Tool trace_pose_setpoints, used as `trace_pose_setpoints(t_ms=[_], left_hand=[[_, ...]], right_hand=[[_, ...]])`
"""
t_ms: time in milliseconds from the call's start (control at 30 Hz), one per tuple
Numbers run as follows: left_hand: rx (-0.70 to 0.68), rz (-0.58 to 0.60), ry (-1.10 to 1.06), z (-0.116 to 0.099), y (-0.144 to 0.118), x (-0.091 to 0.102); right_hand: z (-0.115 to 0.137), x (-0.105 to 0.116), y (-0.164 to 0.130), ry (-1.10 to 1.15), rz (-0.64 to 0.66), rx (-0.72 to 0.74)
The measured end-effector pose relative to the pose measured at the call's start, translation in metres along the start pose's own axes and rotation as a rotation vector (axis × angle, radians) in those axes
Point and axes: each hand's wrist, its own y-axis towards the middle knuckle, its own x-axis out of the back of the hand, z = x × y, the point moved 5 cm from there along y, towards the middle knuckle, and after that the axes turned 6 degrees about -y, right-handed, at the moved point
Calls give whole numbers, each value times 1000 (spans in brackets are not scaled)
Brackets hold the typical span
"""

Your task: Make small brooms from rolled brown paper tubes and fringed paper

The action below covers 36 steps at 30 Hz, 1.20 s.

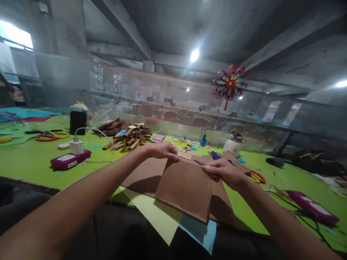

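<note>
Both hands meet on 1 brown paper sheet (184,187) that lies on the near edge of the green counter (32,162); the left hand (162,150) is closed in a pinch on the sheet's far left corner, fingers curled over the edge; the right hand (223,171) pinches the far right corner, thumb on top, and a thin dark tool (199,162) shows just beside its fingertips, though I cannot tell whether the hand holds it. The sheet's far edge runs left to right between the 2 hands, and its body stretches from that edge toward the person, the near corner hanging past the counter's edge; the 2 hands seem about equally near, each already touching its own corner. Under it lie more brown sheets (143,175), a pale yellow-green sheet (157,216) and a light blue sheet (200,231), fanned out and overlapping. Further off on the counter: a heap of rolled brown paper tubes (121,133) to the left, a white charger (76,146) on a magenta device (69,160), red-handled scissors (257,177) near the right hand, a white kettle-like jar (233,144); a paper pinwheel flower (230,83) hangs above.
</note>
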Motion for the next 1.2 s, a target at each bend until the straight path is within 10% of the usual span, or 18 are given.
trace_pose_setpoints(t_ms=[200, 367, 700, 833, 967, 1033, 1200], left_hand=[[55, 75, -172, 30, -21, 0], [62, -360, -555, 56, -29, 16], [379, -342, -1018, 73, -14, -61], [227, -409, -915, 58, -7, -63], [145, -462, -590, 52, -10, -31], [146, -323, -467, 55, -12, -17], [236, -12, -202, 82, -7, -7]], right_hand=[[-31, 11, -4, 276, -24, -153], [-45, 16, 3, 621, -256, -126], [-41, -51, 0, 840, -625, 72], [-22, -98, -16, 852, -441, -15], [2, -127, -41, 555, 69, -120], [1, -114, -52, 290, 229, -127], [-35, 11, -27, -553, -357, -105]])
